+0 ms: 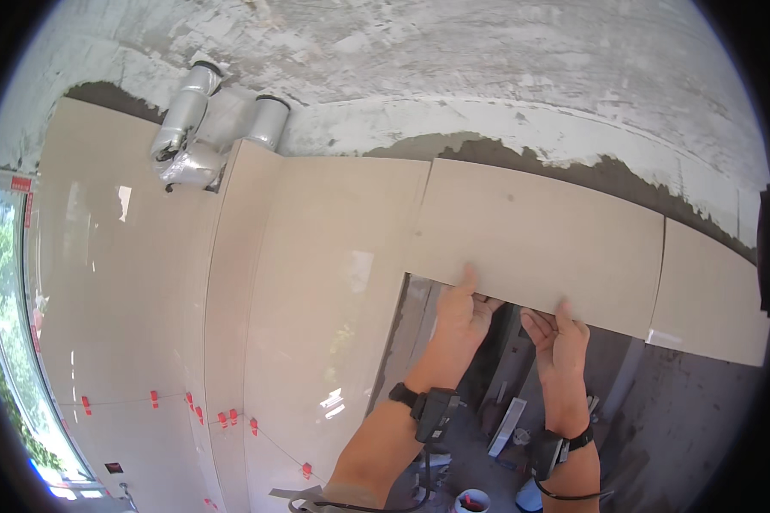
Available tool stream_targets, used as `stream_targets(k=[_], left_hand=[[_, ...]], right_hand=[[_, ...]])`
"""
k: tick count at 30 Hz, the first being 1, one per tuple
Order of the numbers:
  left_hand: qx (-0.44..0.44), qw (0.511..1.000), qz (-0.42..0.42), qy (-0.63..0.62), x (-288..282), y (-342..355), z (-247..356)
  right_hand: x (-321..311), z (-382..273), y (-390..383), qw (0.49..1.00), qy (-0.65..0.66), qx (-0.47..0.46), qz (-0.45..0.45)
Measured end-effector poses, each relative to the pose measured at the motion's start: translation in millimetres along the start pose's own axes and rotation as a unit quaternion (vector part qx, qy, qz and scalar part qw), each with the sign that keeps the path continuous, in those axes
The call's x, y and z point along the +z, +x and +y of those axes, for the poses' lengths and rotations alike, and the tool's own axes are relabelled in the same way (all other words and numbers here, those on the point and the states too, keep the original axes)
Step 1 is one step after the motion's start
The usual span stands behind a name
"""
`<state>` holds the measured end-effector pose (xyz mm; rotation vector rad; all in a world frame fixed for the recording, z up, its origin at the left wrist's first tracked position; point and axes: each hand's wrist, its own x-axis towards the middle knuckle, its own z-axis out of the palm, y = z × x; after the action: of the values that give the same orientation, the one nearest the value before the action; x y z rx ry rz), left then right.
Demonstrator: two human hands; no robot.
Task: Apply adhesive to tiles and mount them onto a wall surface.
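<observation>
A large beige wall tile [543, 235] spans the top of a doorway opening. My left hand [464, 309] grips its lower edge, thumb on the glossy face and fingers curled underneath. Further right along the same edge, my right hand [560, 335] holds it in a like way, thumb up against the face. The fingertips behind the edge are partly hidden. Thin joints part this tile from the tall beige tile [342, 231] on its left and a smaller tile [712, 286] on its right. Black devices are strapped to both wrists.
Silver foil-wrapped ducts [182, 115] come out of the wall at upper left. Red clips [222, 419] sit along tile joints. A window [8, 316] is at far left. Through the doorway, a white bucket [470, 501] and clutter stand on the floor below. Grey mortar [522, 162] shows above the tiles.
</observation>
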<state>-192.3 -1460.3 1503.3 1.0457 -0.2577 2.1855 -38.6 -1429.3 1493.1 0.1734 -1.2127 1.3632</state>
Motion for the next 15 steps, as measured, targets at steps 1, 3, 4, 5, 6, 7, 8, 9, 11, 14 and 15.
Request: stream_targets(k=[1,3,4,5,6,7,8,9,11,14,15], left_hand=[[-0.003,1.0,-0.006,-0.007,-4.6,0.0,5.4],[-0.004,1.0,-0.015,-0.019,-6.1,0.2,6.2],[-0.01,1.0,-0.002,-0.023,-6.0,0.5,4.7],[-0.018,0.999,0.009,-0.028,-3.2,-1.3,4.1],[-0.013,0.999,0.008,-0.032,-1.2,-3.0,4.9],[-0.011,0.999,0.011,-0.028,0.7,-4.8,6.2],[-0.013,1.0,0.014,-0.024,2.8,-5.7,5.5],[-0.012,1.0,0.013,-0.027,5.5,-7.1,4.0],[0.01,0.999,0.027,-0.024,9.2,-9.1,1.4],[0.012,1.0,0.019,-0.011,7.8,-9.2,2.9],[0.011,1.0,0.02,-0.012,7.9,-9.9,4.9]], right_hand=[[4.6,3.3,-0.6,1.0,0.0,-0.002,0.003],[6.6,3.7,-0.4,1.0,-0.002,0.004,0.003],[6.7,3.1,-0.4,1.0,-0.011,0.002,0.011],[6.2,1.8,-1.2,1.0,-0.019,-0.001,0.02],[6.4,1.2,-2.1,1.0,-0.022,-0.002,0.015],[7.1,0.9,-3.1,1.0,-0.023,-0.004,0.015],[6.1,1.3,-2.8,1.0,-0.023,-0.008,0.019],[6.3,1.1,-3.0,0.999,-0.026,-0.01,0.018],[6.9,0.7,-3.3,0.999,-0.03,-0.013,0.034],[2.2,2.0,-0.6,0.999,-0.03,-0.009,0.028],[4.2,2.6,-1.7,0.999,-0.031,-0.008,0.029]])
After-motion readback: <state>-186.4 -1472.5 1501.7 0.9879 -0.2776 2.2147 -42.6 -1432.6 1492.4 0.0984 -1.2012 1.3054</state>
